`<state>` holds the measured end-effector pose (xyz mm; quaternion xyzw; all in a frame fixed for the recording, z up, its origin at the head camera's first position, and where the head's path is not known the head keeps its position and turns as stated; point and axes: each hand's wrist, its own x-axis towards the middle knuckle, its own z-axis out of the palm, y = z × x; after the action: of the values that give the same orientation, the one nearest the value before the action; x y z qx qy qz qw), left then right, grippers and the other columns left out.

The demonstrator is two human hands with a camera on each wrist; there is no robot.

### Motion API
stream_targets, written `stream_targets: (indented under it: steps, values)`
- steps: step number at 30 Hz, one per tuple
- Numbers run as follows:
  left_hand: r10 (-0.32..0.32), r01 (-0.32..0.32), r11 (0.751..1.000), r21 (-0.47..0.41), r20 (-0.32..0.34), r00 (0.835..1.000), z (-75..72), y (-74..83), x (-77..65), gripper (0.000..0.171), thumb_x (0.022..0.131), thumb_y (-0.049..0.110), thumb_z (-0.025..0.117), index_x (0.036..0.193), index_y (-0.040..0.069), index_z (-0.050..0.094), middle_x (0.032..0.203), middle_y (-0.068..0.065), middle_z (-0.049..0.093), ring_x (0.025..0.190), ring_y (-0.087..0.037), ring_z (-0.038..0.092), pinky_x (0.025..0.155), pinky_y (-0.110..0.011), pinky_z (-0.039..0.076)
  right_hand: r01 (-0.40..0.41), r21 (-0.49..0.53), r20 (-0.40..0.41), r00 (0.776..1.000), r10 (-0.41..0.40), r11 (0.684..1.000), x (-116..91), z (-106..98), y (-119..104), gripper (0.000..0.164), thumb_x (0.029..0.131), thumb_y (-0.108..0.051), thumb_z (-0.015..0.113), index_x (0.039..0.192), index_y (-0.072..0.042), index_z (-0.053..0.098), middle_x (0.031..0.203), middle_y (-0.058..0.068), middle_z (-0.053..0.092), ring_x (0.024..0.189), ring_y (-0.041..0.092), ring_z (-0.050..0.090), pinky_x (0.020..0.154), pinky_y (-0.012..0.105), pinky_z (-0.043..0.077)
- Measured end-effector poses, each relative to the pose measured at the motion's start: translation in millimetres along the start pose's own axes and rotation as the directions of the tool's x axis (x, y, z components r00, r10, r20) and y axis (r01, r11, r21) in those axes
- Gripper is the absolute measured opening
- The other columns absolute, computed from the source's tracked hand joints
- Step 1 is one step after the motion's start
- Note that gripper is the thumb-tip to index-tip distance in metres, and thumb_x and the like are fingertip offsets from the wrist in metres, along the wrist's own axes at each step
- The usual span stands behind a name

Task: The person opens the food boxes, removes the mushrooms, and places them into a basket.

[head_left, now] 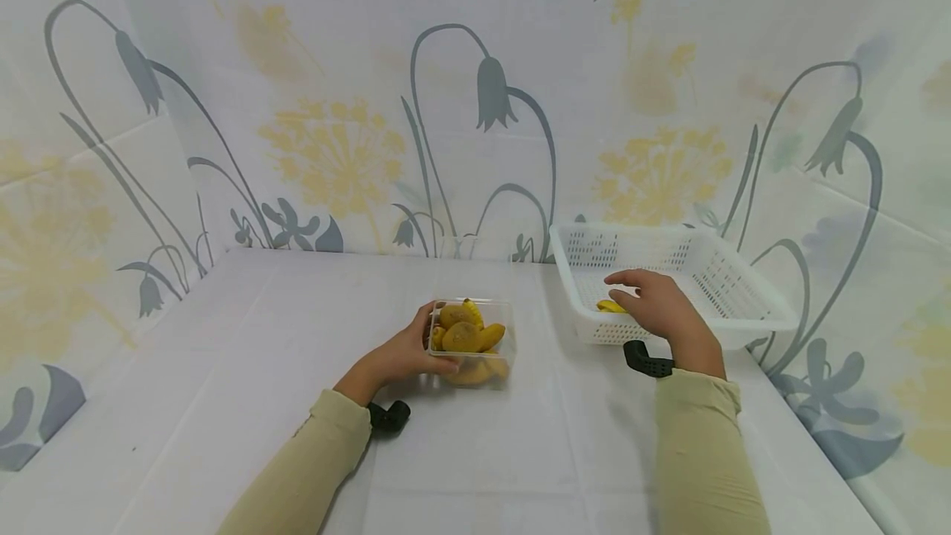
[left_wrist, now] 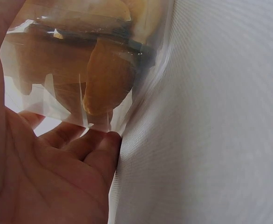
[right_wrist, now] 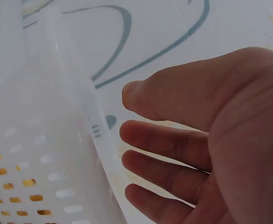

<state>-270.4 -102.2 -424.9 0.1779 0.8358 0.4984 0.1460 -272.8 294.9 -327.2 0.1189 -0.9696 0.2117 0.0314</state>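
Observation:
In the head view my left hand (head_left: 404, 353) grips the left side of a clear plastic box (head_left: 511, 337) on the table. Its thumb lies along the near wall, and the fingers reach round the far side. Inside are several yellow and brownish-yellow fruits (head_left: 462, 337), some long like small bananas, others rounder. The left wrist view shows fingertips against the clear wall and a brownish fruit (left_wrist: 108, 77) behind it. My right hand (head_left: 657, 304) hovers over the near rim of a white perforated basket (head_left: 605, 330), holding nothing, its fingers apart. A yellow piece (head_left: 611, 305) lies in the basket, partly hidden.
A white cloth covers the table (head_left: 483, 452). Behind it hangs a flower-printed curtain (head_left: 357, 64), which also runs along both sides. The basket stands at the back right, close to the curtain, right of the clear box.

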Motion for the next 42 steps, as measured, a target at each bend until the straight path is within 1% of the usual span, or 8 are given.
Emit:
stream_targets:
  steps: [5, 13, 18, 23, 31, 38, 42]
  values:
    - [0.011, -0.01, 1.0, -0.015, 0.009, 1.0, -0.3, -0.2, 0.4, 0.114, 0.072, 0.037, 0.085, 0.154, 0.023, 0.006, 0.157, -0.01, 0.029, 0.145, -0.027, 0.028, 0.118, -0.053, 0.02, 0.047, 0.011, -0.027, 0.999, -0.046, 0.999, 1.8, 1.4, -11.7, 0.034, 0.099, -0.026, 0.052, 0.129, -0.012, 0.06, 0.141, 0.019, 0.052, 0.121, 0.046, 0.051, 0.1, 0.057, 0.041]
    - [0.012, -0.012, 1.0, -0.012, 0.004, 1.0, -0.2, -1.7, 0.6, 0.114, 0.072, 0.037, 0.086, 0.154, 0.023, 0.007, 0.157, -0.01, 0.029, 0.144, -0.026, 0.029, 0.118, -0.053, 0.019, 0.091, 0.034, -0.05, 0.995, -0.09, 0.995, 2.5, 5.7, -29.2, 0.033, 0.099, -0.025, 0.053, 0.128, -0.013, 0.061, 0.141, 0.017, 0.052, 0.122, 0.044, 0.051, 0.1, 0.056, 0.041]
    - [0.014, -0.014, 1.0, -0.013, 0.002, 1.0, -0.1, -1.7, -0.1, 0.115, 0.072, 0.036, 0.086, 0.154, 0.022, 0.006, 0.156, -0.011, 0.03, 0.144, -0.027, 0.029, 0.118, -0.053, 0.02, 0.161, 0.027, -0.07, 0.985, -0.159, 0.987, 5.0, 11.3, -43.0, 0.03, 0.098, -0.023, 0.055, 0.125, -0.012, 0.063, 0.137, 0.017, 0.056, 0.126, 0.04, 0.05, 0.102, 0.055, 0.041]
    - [0.013, -0.013, 1.0, -0.005, 0.0, 1.0, -0.1, -1.5, 0.0, 0.116, 0.072, 0.037, 0.085, 0.155, 0.021, 0.005, 0.157, -0.012, 0.029, 0.145, -0.027, 0.029, 0.117, -0.054, 0.02, 0.206, 0.015, -0.07, 0.976, -0.204, 0.979, 5.6, 15.7, -55.8, 0.028, 0.098, -0.022, 0.056, 0.122, -0.012, 0.064, 0.133, 0.015, 0.059, 0.128, 0.037, 0.049, 0.103, 0.054, 0.04]
    - [0.002, -0.002, 1.0, 0.01, -0.006, 1.0, 0.5, -2.5, -0.2, 0.116, 0.071, 0.039, 0.085, 0.155, 0.023, 0.006, 0.157, -0.011, 0.029, 0.145, -0.027, 0.029, 0.118, -0.053, 0.021, 0.24, 0.012, -0.067, 0.969, -0.238, 0.971, 6.8, 22.3, -64.3, 0.026, 0.097, -0.019, 0.057, 0.121, -0.013, 0.065, 0.135, 0.016, 0.057, 0.13, 0.037, 0.048, 0.105, 0.054, 0.039]
    - [0.003, -0.003, 1.0, -0.009, 0.003, 1.0, 0.0, -2.9, 0.0, 0.119, 0.072, 0.038, 0.085, 0.155, 0.021, 0.003, 0.159, -0.011, 0.025, 0.146, -0.027, 0.025, 0.118, -0.053, 0.02, 0.223, 0.008, -0.063, 0.973, -0.222, 0.975, 6.3, 23.1, -64.0, 0.026, 0.097, -0.021, 0.057, 0.121, -0.013, 0.065, 0.136, 0.015, 0.056, 0.13, 0.037, 0.048, 0.104, 0.054, 0.04]
    - [0.0, 0.0, 1.0, -0.003, -0.002, 1.0, -0.5, -1.0, 0.0, 0.119, 0.072, 0.039, 0.085, 0.155, 0.022, 0.003, 0.159, -0.012, 0.025, 0.147, -0.027, 0.025, 0.118, -0.053, 0.019, 0.228, 0.008, -0.052, 0.972, -0.227, 0.974, 6.5, 23.7, -64.2, 0.028, 0.098, -0.021, 0.056, 0.123, -0.012, 0.064, 0.136, 0.014, 0.057, 0.13, 0.036, 0.048, 0.104, 0.054, 0.04]
